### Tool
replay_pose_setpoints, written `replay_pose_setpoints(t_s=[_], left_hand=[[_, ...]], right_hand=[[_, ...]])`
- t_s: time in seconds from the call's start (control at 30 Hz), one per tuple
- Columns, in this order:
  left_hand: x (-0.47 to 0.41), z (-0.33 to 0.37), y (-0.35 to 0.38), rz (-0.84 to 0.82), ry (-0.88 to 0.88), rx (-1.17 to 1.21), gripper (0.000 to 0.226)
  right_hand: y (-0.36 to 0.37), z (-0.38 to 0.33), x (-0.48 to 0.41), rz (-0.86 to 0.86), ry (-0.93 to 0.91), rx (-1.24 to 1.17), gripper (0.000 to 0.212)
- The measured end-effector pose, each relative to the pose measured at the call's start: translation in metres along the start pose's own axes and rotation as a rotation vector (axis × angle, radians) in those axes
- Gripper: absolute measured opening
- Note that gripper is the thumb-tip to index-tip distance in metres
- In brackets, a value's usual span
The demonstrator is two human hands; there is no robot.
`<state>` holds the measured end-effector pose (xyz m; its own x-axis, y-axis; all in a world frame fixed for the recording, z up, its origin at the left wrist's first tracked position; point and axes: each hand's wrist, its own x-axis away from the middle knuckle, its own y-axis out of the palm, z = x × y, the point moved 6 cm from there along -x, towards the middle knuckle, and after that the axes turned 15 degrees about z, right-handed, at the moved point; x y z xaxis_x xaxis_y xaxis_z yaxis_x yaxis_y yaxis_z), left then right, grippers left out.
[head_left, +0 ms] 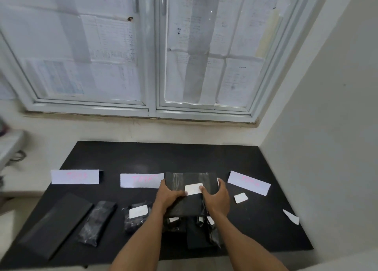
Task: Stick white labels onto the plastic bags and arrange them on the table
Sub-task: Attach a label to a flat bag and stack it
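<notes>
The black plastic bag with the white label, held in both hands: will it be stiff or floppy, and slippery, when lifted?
Probably fairly stiff: the black plastic bag keeps a flat top and straight edges between the left hand and the right hand. Its glossy, wrinkled film may slip in the grip.

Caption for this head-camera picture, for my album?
Left hand and right hand hold a black plastic bag, pressing a white label onto it over the table.

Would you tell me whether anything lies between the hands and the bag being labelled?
Nothing visible does. The left hand and the right hand hold the bag by its sides, and each touches the white label on top.
</notes>
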<state>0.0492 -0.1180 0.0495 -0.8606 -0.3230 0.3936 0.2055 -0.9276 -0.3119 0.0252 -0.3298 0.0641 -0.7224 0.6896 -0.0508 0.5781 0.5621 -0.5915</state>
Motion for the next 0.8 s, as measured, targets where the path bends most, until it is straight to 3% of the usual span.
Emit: replay_pose_setpoints(t_s=[0.1, 0.17, 0.33, 0.4, 0.5, 0.63, 0.8], left_hand=[[0.006, -0.005, -0.01, 0.176, 0.0, -0.094, 0.102], [0.004, -0.013, -0.017, 0.264, 0.001, -0.142, 0.106], [-0.003, -0.039, -0.031, 0.33, -0.035, -0.137, 0.081], [-0.004, -0.053, -0.038, 0.337, -0.078, -0.146, 0.088], [-0.007, -0.073, -0.045, 0.264, -0.118, -0.127, 0.118], [-0.015, -0.089, -0.055, 0.213, -0.117, -0.079, 0.125], [-0.027, -0.091, -0.075, 0.34, -0.082, -0.167, 0.113]], right_hand=[[0.012, -0.008, 0.008, 0.012, 0.082, 0.044, 0.095], [0.021, -0.007, 0.012, -0.007, 0.074, 0.054, 0.09], [0.048, 0.008, 0.02, -0.199, 0.003, -0.056, 0.071], [0.058, 0.013, 0.027, -0.3, -0.017, -0.072, 0.07], [0.074, 0.019, 0.038, -0.41, -0.041, -0.018, 0.076], [0.09, 0.023, 0.052, -0.442, -0.062, 0.07, 0.084], [0.11, 0.016, 0.072, -0.383, -0.031, 0.077, 0.087]])
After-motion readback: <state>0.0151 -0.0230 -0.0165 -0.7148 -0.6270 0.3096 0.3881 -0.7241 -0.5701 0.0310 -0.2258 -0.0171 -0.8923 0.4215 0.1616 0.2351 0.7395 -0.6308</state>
